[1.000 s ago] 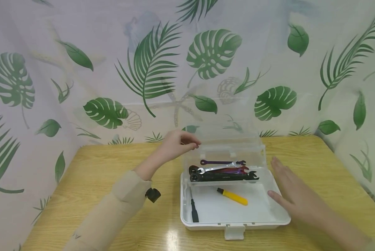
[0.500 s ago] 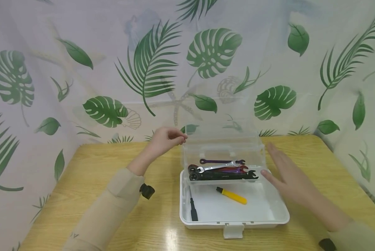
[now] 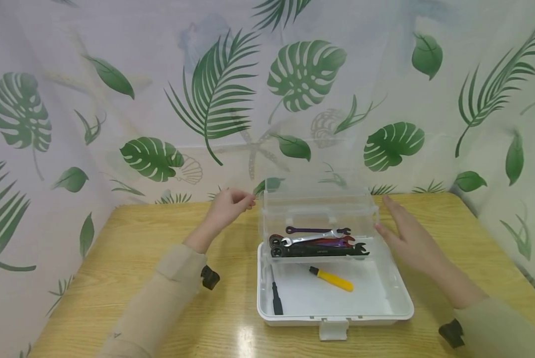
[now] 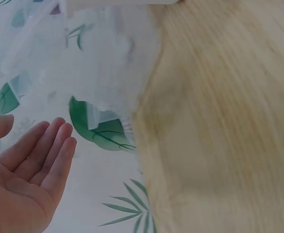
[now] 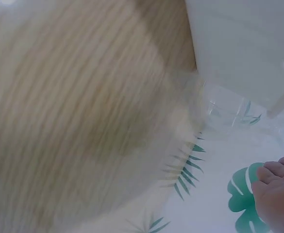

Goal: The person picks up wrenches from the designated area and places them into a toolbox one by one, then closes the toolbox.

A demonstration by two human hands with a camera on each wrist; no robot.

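Left hand: the left hand hovers just beside the left end of the clear plastic inner tray, fingers loosely bent, holding nothing; the left wrist view shows the palm relaxed and empty.
Box: the white plastic tool box sits open on the pale wooden table, right of centre, its latch facing the person and its transparent lid standing up at the back, hard to make out against the leaf-print curtain.
Tray: the clear tray rests across the rear half of the box, carrying a stack of wrenches: a purple one, a silver one, a dark red one, a black one.
Box floor: a black-handled screwdriver lies along the left wall and a yellow-handled tool lies slanted near the middle, both in front of the tray.
Right hand: the right hand lies flat with straight fingers, its thumb at or touching the right end of the tray; it grasps nothing. The right wrist view shows only fingertips near clear plastic.
Doing it well: judging by both hands flanking the tray, a grip on its two short ends at matching height seems best. Keeping it level should stop the loose wrenches sliding. A straight vertical path should keep it clear of the raised lid and box walls.
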